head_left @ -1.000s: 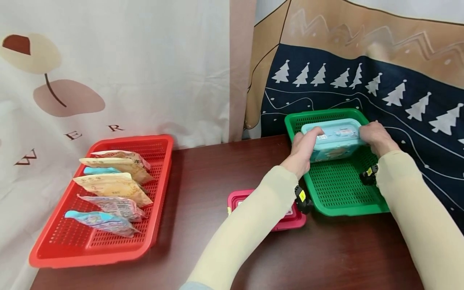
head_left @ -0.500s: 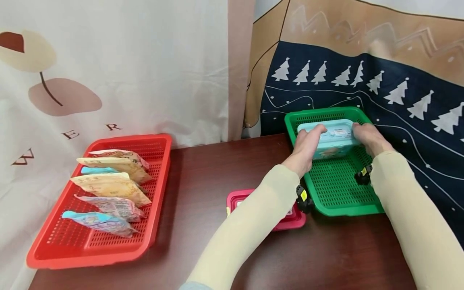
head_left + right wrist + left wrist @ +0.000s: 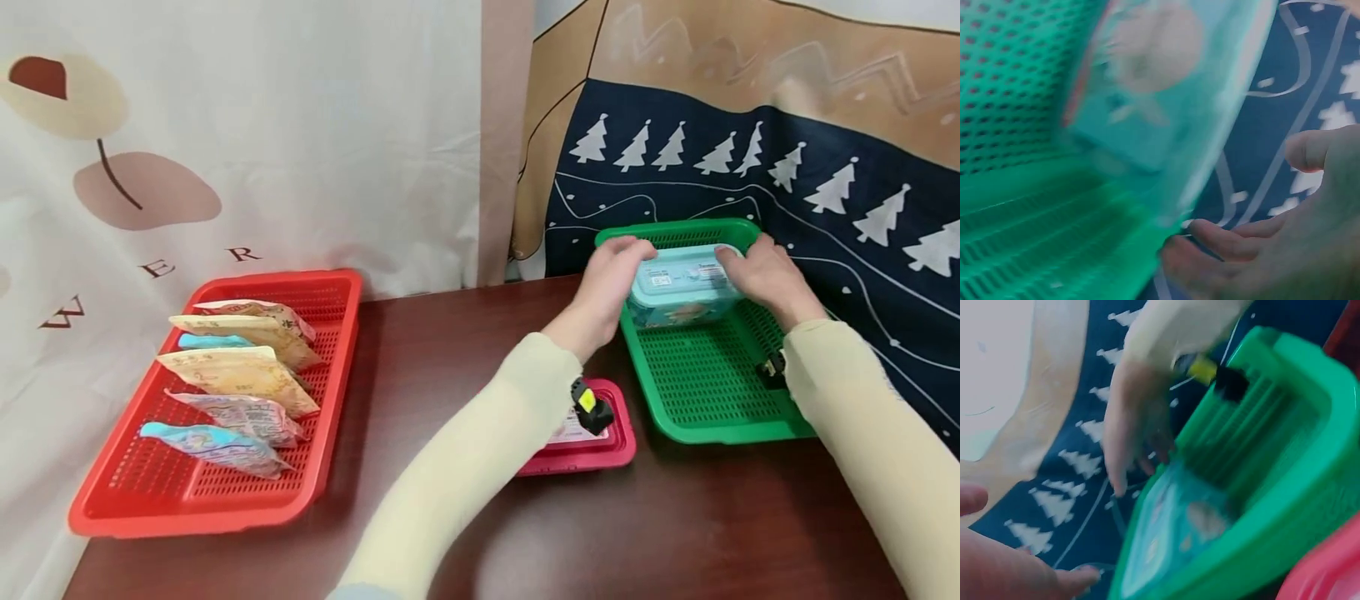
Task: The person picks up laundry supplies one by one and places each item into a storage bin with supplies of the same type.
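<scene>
A light-blue lidded plastic box (image 3: 686,283) sits inside the green basket (image 3: 705,383), at its far end. My left hand (image 3: 606,287) is over the basket's left rim, beside the box's left end. In the left wrist view its fingers (image 3: 1016,569) are spread and apart from the box. My right hand (image 3: 768,279) is at the box's right end. Its fingers (image 3: 1229,240) are loosely bent and hold nothing in the right wrist view, with a gap between the thumb and the box. A pink lidded box (image 3: 585,450) lies on the table, partly hidden by my left sleeve.
On the left a red basket (image 3: 198,521) holds several upright snack packets (image 3: 240,379). The dark wooden table (image 3: 427,367) runs between the baskets. Printed curtains (image 3: 360,150) hang behind, close to the green basket's far and right sides.
The light-blue box has come down to rest at the green basket's far end. Both hands have let go; the left has drawn away leftward.
</scene>
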Tool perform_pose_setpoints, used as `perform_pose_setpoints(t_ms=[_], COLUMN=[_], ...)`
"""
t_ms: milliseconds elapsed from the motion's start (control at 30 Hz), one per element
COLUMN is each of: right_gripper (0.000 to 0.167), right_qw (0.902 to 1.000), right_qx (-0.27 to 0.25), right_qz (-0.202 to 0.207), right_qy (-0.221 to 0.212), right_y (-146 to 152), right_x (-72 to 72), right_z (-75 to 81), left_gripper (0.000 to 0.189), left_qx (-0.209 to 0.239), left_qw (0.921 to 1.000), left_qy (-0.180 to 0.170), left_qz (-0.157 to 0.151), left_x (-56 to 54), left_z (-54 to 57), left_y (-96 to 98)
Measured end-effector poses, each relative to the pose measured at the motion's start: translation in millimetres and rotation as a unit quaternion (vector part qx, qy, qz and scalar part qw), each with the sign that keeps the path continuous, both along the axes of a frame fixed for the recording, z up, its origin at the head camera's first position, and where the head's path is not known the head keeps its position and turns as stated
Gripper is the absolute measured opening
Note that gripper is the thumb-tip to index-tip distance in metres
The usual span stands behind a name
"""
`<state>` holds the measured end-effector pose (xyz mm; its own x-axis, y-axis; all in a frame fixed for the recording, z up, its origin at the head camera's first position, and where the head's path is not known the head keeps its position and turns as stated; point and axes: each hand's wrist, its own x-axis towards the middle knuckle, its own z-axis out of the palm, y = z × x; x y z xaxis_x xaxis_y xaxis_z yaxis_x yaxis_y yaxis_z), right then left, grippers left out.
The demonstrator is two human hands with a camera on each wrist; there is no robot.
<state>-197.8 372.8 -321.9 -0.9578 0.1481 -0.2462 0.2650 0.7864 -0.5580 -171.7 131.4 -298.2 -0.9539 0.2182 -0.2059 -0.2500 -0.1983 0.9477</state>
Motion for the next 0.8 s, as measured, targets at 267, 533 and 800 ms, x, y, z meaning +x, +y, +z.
perform_pose_setpoints(t_ms=[267,533,800], right_gripper=[0.098,0.087,0.073], right_qw=[0.9954,0.9864,0.9727], right_qx=[-0.062,-0.103,-0.157], right_qz=[0.036,0.097,0.136], right_qy=[0.063,0.085,0.103], right_y=[-34.8,-75.7,-91.9], right_x=[23.9,62.1,99.7], right_z=[34.6,36.0,22.7], left_gripper=[0.056,0.051,0.049], left_qx=[-0.046,-0.175,-0.265], left_qw=[0.9926,0.9569,0.9350], left_qy=[0.107,0.230,0.235], left_qz=[-0.035,-0.030,-0.025], left_x=[2.3,32.1,64.8], left_z=[21.0,15.0,-17.8], left_y=[-71.9,-147.9,-200.1])
